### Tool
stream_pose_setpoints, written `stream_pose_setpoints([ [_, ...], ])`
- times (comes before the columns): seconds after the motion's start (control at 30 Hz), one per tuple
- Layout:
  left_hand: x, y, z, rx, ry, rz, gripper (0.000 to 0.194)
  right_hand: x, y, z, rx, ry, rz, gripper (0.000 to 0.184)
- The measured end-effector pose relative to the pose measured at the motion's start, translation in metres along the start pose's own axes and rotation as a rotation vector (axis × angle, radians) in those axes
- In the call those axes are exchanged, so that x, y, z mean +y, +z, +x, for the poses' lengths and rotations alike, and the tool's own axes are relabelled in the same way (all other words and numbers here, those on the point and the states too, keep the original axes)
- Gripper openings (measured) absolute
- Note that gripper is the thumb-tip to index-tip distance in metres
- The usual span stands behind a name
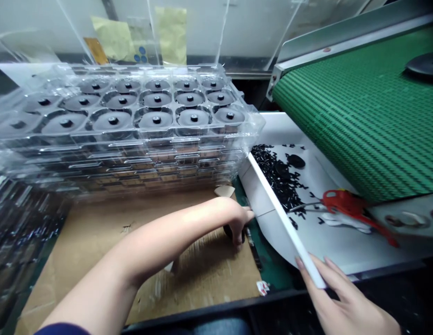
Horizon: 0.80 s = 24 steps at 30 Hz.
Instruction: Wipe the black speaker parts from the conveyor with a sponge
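My left hand (240, 223) reaches across the cardboard sheet (108, 242) to its right edge. Its fingers curl down round a small black part (229, 231), mostly hidden behind the hand. At the lower right, my right hand (345, 298) grips the near end of the side wall of a white box (272, 190), thumb on one side and fingers on the other. The wall leans a little. Inside the box lies a heap of small black pieces (277, 179), with a black disc (296, 161) beside it.
Stacked clear plastic trays (156, 139) holding black round parts stand at the back left. A green conveyor belt (356, 107) runs along the right, carrying a black disc (425, 67). A red air gun (349, 204) lies at the box's right side.
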<state>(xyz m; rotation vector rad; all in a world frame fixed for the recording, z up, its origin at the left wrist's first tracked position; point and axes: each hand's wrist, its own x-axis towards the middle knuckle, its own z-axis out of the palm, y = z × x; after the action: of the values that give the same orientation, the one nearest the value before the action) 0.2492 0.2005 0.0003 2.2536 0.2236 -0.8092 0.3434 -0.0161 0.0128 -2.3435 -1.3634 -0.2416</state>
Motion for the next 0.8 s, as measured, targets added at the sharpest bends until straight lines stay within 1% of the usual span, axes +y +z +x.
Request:
stream_pose_setpoints([
  [0.07, 0.001, 0.000, -0.001, 0.011, 0.000, 0.005, 0.093, -0.001, 0.000, 0.000, -0.021, 0.014, 0.019, 0.040],
  [0.1, 0.001, -0.001, -0.003, 0.011, -0.001, 0.009, 0.089, -0.003, 0.000, -0.001, -0.031, 0.012, 0.033, 0.041],
  [0.23, 0.001, -0.007, -0.014, 0.017, 0.002, 0.041, 0.064, -0.006, 0.005, -0.004, -0.051, -0.003, 0.050, 0.042],
  [0.33, -0.002, -0.008, -0.018, 0.032, -0.009, 0.054, 0.053, -0.003, 0.012, -0.009, -0.066, -0.011, 0.034, 0.042],
  [0.4, -0.004, -0.007, -0.017, 0.033, -0.018, 0.051, 0.050, 0.001, 0.015, -0.010, -0.074, -0.026, 0.023, 0.040],
  [0.47, -0.005, -0.005, -0.016, 0.036, -0.012, 0.041, 0.051, 0.005, 0.014, -0.010, -0.086, -0.062, 0.016, 0.038],
  [0.57, -0.003, -0.007, -0.023, 0.075, 0.022, 0.013, 0.053, 0.007, 0.000, -0.010, -0.121, -0.176, 0.075, 0.032],
  [0.6, -0.002, -0.008, -0.029, 0.097, 0.041, -0.001, 0.054, 0.007, -0.007, -0.012, -0.106, -0.192, 0.119, 0.029],
  [0.63, -0.002, -0.010, -0.036, 0.121, 0.061, -0.018, 0.054, 0.007, -0.014, -0.014, -0.060, -0.170, 0.168, 0.026],
  [0.7, -0.002, -0.011, -0.052, 0.164, 0.102, -0.064, 0.056, 0.011, -0.024, -0.024, 0.107, -0.043, 0.252, 0.017],
  [0.73, -0.003, -0.011, -0.061, 0.182, 0.119, -0.090, 0.058, 0.015, -0.025, -0.031, 0.197, 0.033, 0.257, 0.013],
  [0.77, -0.004, -0.010, -0.070, 0.198, 0.130, -0.112, 0.060, 0.022, -0.024, -0.038, 0.248, 0.094, 0.230, 0.012],
  [0.8, -0.005, -0.007, -0.079, 0.218, 0.136, -0.136, 0.061, 0.030, -0.019, -0.046, 0.257, 0.132, 0.184, 0.017],
])
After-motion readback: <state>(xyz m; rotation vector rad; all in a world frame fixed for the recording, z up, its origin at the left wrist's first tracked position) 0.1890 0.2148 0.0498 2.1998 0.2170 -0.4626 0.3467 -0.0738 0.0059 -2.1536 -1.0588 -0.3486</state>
